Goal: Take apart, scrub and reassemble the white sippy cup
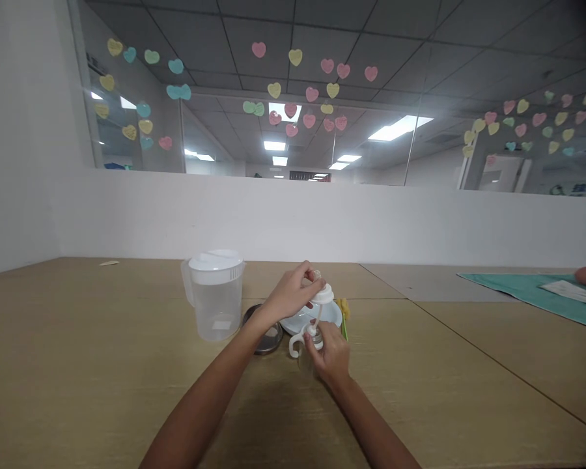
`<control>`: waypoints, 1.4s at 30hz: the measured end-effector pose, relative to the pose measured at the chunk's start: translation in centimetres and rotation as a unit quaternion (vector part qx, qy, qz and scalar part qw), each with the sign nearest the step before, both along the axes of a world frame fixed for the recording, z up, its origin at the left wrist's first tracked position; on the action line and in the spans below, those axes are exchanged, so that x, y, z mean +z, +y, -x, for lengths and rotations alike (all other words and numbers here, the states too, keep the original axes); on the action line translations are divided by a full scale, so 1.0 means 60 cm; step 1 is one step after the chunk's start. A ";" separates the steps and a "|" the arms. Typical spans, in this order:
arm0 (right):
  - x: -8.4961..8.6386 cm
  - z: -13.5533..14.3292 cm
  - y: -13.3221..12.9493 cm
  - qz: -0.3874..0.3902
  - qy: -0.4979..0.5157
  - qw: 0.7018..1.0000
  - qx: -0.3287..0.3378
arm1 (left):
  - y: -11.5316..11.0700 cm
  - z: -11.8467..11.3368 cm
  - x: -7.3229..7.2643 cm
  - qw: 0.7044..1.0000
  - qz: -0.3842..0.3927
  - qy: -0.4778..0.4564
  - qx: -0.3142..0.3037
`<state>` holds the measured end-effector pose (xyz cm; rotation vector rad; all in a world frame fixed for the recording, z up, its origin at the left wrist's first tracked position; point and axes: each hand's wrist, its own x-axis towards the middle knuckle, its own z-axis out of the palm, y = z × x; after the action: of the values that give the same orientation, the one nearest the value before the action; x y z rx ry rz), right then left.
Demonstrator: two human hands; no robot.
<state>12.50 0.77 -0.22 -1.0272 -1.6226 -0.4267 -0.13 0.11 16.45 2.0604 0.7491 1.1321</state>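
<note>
My left hand (pixel 293 291) is closed on a white bottle cap (pixel 323 294), gripping it by the clear nipple on top. From the cap a thin straw (pixel 318 316) hangs down toward the mouth of a clear baby bottle (pixel 306 359). The bottle has a white handle (pixel 294 346) on its left side. My right hand (pixel 333 350) is wrapped round the bottle's upper part from the right. Whether the straw's lower end is inside the bottle is too small to tell. Behind the bottle lies a white bowl (pixel 297 322).
A clear pitcher (pixel 218 309) with a white lid stands to the left. Between it and the bottle lies a round metal dish (pixel 268 342). Something yellow and green (pixel 344 311) is right of the bowl. A teal cloth (pixel 522 290) lies at the far right.
</note>
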 end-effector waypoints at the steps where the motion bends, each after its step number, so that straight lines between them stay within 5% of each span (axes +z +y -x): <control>1: 0.001 0.000 0.000 -0.002 -0.001 1.000 0.001 | -0.001 -0.001 0.003 0.999 0.019 -0.037 -0.010; 9: 0.004 -0.001 0.002 -0.058 0.027 0.998 0.006 | -0.005 -0.004 0.015 0.967 0.117 -0.220 -0.046; 15: 0.005 -0.001 -0.002 -0.101 0.015 0.994 0.044 | -0.010 -0.015 0.007 0.969 0.132 -0.194 -0.072; 28: 0.006 -0.017 0.006 -0.079 -0.003 0.996 -0.034 | -0.040 -0.019 0.011 0.980 0.103 -0.128 -0.115; 36: 0.002 -0.042 0.017 -0.085 0.096 0.987 -0.100 | -0.070 -0.025 0.018 0.982 0.084 -0.131 -0.107; 42: 0.007 -0.039 0.018 -0.082 0.103 0.988 -0.080 | -0.042 -0.027 0.006 0.991 0.037 -0.118 -0.043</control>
<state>14.82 1.86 0.19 -1.0437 -1.3049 -0.5346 1.51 -2.40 16.81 1.8386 0.5713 1.2531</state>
